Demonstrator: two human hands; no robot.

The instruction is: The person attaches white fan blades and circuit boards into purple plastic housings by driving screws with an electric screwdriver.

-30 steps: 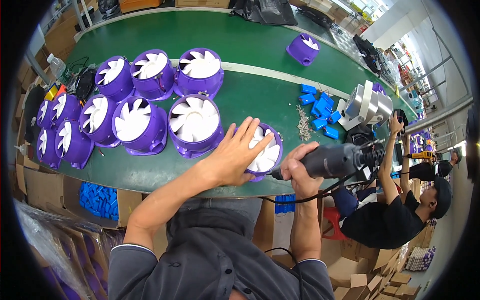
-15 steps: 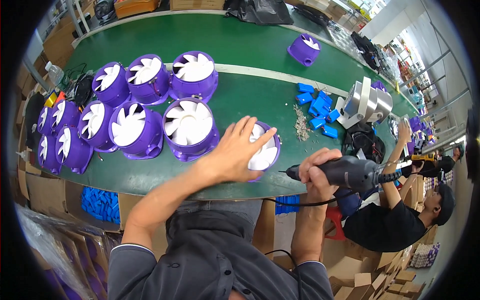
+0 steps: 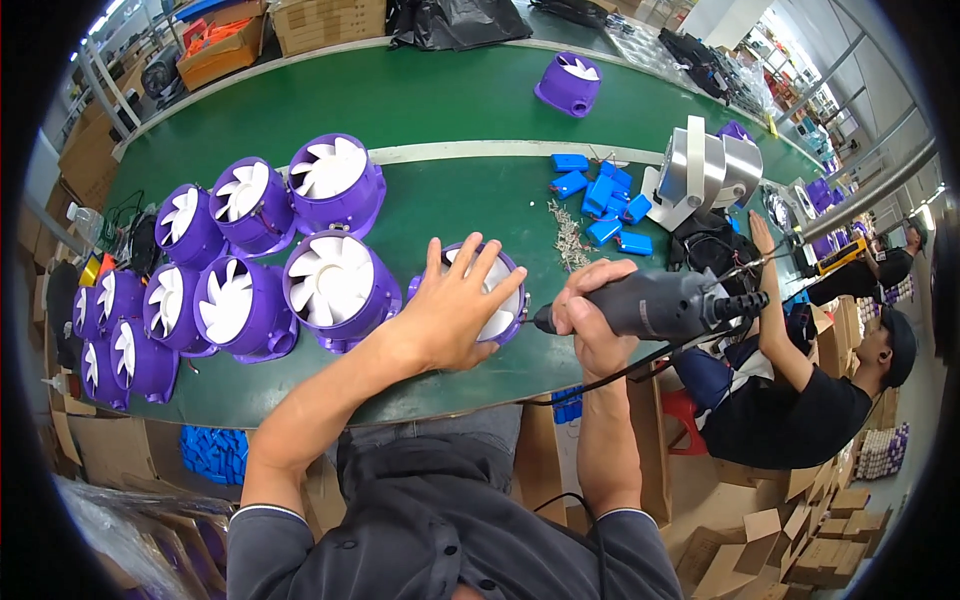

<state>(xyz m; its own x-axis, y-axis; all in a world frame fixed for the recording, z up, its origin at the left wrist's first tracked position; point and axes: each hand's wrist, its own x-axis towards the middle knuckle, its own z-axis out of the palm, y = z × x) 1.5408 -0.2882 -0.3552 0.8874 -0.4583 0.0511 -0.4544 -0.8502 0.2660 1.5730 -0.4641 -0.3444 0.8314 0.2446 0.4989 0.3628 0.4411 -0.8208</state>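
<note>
My left hand lies with its fingers spread over a purple fan with white blades, near the table's front edge. The palm and fingers cover most of the blades. My right hand is closed round a black electric screwdriver, held nearly level and pointing left. Its tip is at a small metal screw or tab on the fan's right side; whether they touch I cannot tell. A cable trails from the driver's rear. To the left of my left hand stands another purple fan.
Several more purple fans stand in rows at the left. Blue battery packs and a heap of screws lie right of centre. Beyond them is a silver metal device. A co-worker sits at the right, one arm on the table.
The screwdriver has moved in to the fan's right side, closing the gap at its tip. My left hand stays spread on the fan. The whole view has shifted a little.
</note>
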